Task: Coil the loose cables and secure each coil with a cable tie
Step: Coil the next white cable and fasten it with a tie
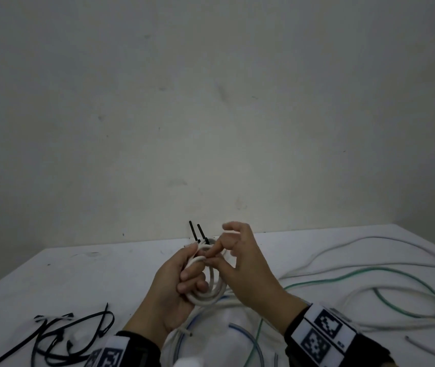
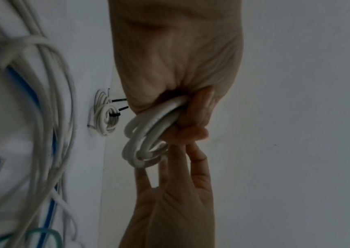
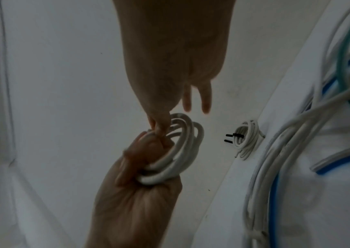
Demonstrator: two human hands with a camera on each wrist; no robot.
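My left hand (image 1: 192,276) grips a small white cable coil (image 1: 211,290) above the table, its fingers curled round the loops. The same coil (image 2: 148,134) sticks out of the left fist in the left wrist view. My right hand (image 1: 211,256) pinches a strand at the top of the coil between thumb and index finger, and its other fingers stick out straight. The right wrist view shows that pinch (image 3: 159,129) on the coil (image 3: 182,147). Behind the hands a tied white coil (image 1: 207,243) lies by the wall, with two black tie tails (image 1: 196,233) pointing up.
Loose black cable ties (image 1: 73,337) lie on the white table (image 1: 91,282) at the near left. A white and blue cable bundle (image 1: 211,329) lies under the hands. Loose green (image 1: 370,276) and white (image 1: 370,247) cables spread over the right side. A wall stands close behind.
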